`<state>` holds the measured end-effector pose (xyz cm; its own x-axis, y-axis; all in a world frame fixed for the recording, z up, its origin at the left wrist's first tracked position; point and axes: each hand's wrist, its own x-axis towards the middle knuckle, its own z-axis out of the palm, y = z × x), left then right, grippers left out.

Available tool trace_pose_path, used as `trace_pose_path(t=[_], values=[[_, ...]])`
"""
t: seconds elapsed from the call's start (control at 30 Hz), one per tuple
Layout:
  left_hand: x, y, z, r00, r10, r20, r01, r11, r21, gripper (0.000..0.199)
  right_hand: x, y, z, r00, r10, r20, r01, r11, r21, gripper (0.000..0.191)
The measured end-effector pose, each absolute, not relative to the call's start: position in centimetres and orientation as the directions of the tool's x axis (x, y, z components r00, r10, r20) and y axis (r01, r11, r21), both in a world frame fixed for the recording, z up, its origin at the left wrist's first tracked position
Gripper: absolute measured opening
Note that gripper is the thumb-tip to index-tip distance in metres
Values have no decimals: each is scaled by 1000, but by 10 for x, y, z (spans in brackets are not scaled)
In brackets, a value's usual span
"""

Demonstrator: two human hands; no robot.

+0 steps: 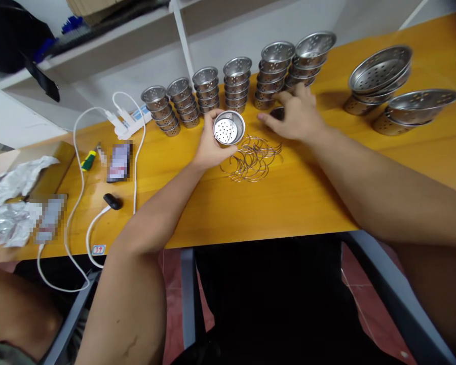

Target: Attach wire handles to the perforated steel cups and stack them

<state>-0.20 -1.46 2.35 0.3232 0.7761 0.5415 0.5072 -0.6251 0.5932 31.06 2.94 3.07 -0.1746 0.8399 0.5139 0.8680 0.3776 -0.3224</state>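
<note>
A perforated metal cup (229, 128) is held in my left hand (212, 144), its open mouth turned up toward the camera. Right beside it lies a loose pile of thin curved metal wires (253, 159) on the table. My right hand (294, 111) is beyond the wires, thumb and fingers spread, near the foot of a stack of perforated cups (271, 73). A dark round thing (277, 113) shows between its thumb and fingers; whether the hand touches it is unclear.
More cup stacks (237, 83) line the table's back edge. Larger strainers (380, 76) stand at the right. At the left are a power strip (131, 122), white cables, a phone (119, 162), a green-yellow tool (88, 160) and crumpled plastic (13, 220). Another person's arm shows lower left.
</note>
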Motion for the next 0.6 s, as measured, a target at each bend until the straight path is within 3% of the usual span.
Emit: trace_pose_path(t=[0.17,0.23,0.4,0.6], values=[[-5,-18,29,402,786,470,491,-618,614,86,280,-32,83,-383,623,682,575,738,-352,65],[-6,-22,34,432,781,452,497,-624,603,79,261,-52,87,-550,555,625,451,827,-337,49],[-10,-31,46,497,721,483,515,-693,504,74,237,-66,75,-693,526,493,484,846,-223,40],[-8,-33,47,556,648,520,480,-761,435,74,249,-63,77,-710,520,475,470,852,-230,24]])
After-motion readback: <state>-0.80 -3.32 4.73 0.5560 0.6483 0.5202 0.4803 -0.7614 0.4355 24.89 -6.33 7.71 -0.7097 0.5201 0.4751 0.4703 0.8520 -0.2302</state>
